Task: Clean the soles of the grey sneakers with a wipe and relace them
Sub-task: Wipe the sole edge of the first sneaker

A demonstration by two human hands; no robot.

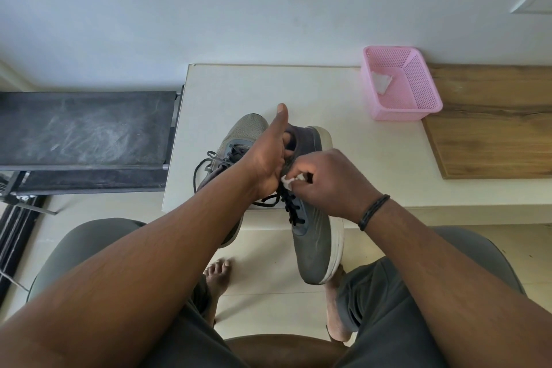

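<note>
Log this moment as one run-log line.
left hand: grips held sneaker collar | right hand: pinches wipe | other sneaker: on table

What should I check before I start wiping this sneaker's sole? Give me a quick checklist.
1. Wipe in the right hand: ok, pinched in its fingers.
2. Left hand grip on the held sneaker: ok, fingers inside the collar.
3. Sole turned toward the wipe: not ok, only its white edge faces right.
4. Laces out of the way: not ok, threaded and loose.
5. Other sneaker steady on the table: ok.
6. Pink basket ready for used wipes: ok.
</note>
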